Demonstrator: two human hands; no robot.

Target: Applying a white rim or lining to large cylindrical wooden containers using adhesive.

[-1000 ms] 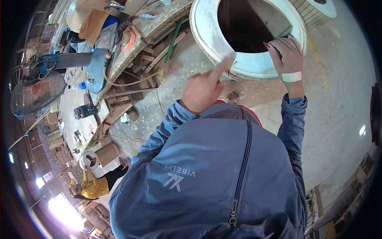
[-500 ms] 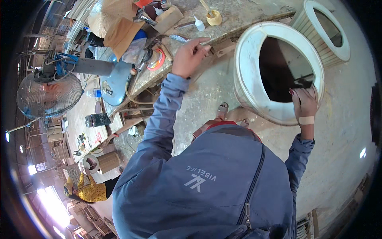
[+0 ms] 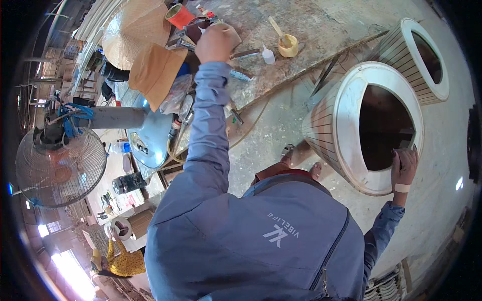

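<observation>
Left hand [image 3: 216, 42] at 11 o'clock, fist closed over cluttered counter [image 3: 311, 30], probably on a small tool, can't tell. Right hand [image 3: 404, 168] at 3 o'clock, fingers curled on rim of white tub [image 3: 346, 130]. Tub untouched by tool; work not started.

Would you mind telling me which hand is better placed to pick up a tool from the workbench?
The left hand. It is stretched out over the cluttered workbench, right among the tools. The right hand rests on the inner rim of the white-rimmed slatted barrel, away from the bench.
</observation>
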